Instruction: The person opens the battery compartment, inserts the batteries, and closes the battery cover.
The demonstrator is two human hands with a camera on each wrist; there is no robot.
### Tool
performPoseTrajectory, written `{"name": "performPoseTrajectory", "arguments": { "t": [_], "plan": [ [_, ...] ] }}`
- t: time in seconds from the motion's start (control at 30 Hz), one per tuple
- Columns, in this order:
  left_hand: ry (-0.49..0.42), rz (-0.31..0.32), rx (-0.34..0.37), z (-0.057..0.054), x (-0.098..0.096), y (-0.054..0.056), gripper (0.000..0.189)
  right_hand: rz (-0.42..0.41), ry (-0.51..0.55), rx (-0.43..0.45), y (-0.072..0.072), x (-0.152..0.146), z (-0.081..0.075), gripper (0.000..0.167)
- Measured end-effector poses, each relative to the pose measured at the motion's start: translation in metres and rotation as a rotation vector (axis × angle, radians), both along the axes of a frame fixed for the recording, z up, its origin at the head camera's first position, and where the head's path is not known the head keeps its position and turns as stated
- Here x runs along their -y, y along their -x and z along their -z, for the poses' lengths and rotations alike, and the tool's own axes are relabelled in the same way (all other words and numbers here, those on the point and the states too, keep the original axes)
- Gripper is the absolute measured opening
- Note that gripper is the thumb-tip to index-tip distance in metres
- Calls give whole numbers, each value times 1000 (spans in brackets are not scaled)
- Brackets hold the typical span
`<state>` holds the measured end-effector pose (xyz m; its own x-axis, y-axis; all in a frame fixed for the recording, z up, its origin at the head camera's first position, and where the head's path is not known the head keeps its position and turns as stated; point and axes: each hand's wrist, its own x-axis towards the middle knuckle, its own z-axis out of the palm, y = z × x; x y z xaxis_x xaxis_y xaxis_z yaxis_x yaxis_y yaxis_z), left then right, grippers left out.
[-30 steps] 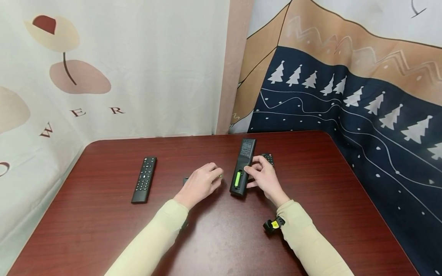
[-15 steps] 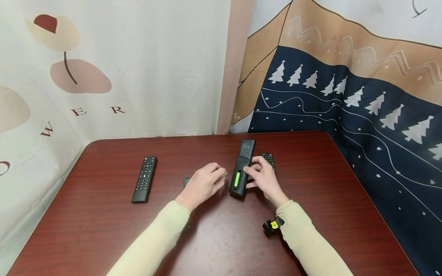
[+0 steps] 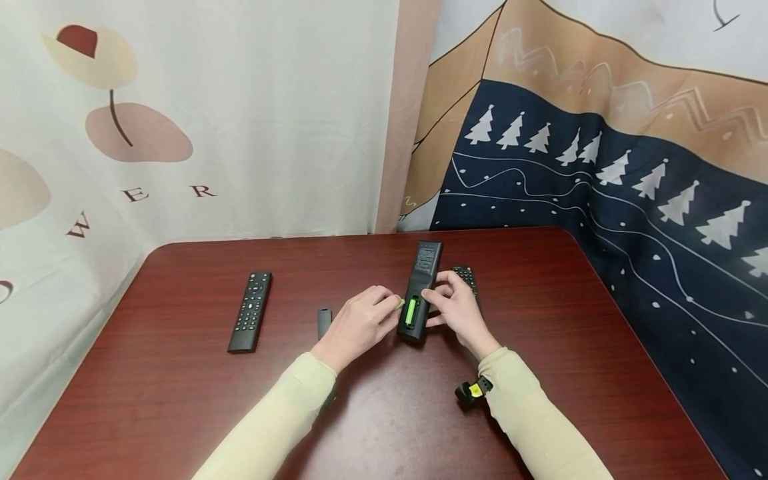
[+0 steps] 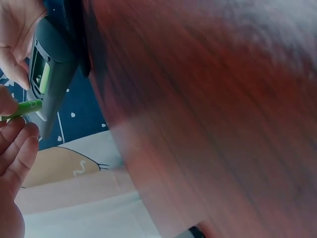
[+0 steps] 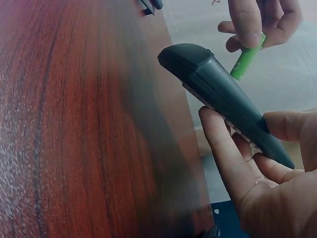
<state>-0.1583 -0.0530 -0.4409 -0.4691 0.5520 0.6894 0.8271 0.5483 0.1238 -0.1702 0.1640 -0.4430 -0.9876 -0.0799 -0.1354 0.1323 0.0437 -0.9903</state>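
My right hand (image 3: 459, 310) grips a black remote control (image 3: 425, 267) by its edges, thumb on one side and fingers on the other. Its back faces up with the battery compartment uncovered, and one green battery (image 3: 411, 312) lies inside. A second green battery (image 5: 245, 62) is pinched between thumb and fingers of my left hand (image 3: 363, 323). In the left wrist view that pinched battery (image 4: 25, 109) points at the remote, its end right by the compartment. The right wrist view shows the remote (image 5: 218, 84) from the side, raised off the table.
Another black remote (image 3: 251, 312) lies buttons up on the left of the reddish-brown table (image 3: 180, 400). Behind my right hand a further remote (image 3: 466, 277) is partly hidden. A small dark cover-like piece (image 3: 325, 320) lies beside my left hand, partly covered by it.
My left hand has moved right with its battery, up close to the held remote, uncovering more of the small dark piece. The right hand and its remote have barely shifted.
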Motion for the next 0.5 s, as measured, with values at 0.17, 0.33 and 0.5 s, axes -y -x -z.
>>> {"name": "performPoseTrajectory", "arguments": {
  "t": [0.17,0.33,0.5],
  "plan": [
    [-1,20,-10,-2,-3,-2,14,0,-5,4,1,0,-1,33],
    [1,28,-20,-2,-6,-4,14,2,-5,9,0,1,-2,33],
    [0,42,-35,-2,-9,-5,14,0,1,4,0,2,-3,32]
  ]
}}
